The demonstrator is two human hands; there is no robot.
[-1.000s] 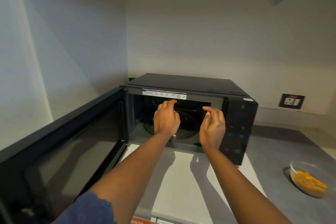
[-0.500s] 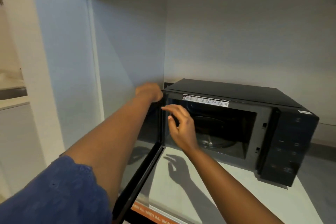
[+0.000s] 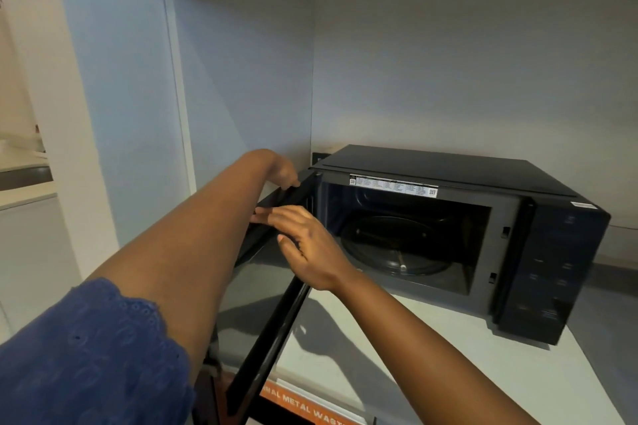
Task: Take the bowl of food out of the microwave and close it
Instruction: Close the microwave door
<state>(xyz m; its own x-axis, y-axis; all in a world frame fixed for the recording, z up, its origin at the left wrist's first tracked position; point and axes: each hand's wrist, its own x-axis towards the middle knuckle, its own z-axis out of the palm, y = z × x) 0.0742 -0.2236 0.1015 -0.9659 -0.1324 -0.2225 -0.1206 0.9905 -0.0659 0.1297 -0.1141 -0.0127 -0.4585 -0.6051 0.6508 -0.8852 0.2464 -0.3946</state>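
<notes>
Microwave door (image 3: 272,300) under both hands (image 3: 303,245)

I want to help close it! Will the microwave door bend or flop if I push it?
Probably not: the door looks like a stiff framed panel. It should swing sideways toward the microwave, since its far edge looks hinged there.

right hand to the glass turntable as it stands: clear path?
Probably yes. The right hand hovers at the open cavity's left edge, the door is swung wide, and nothing sits between it and the glass turntable.
</notes>
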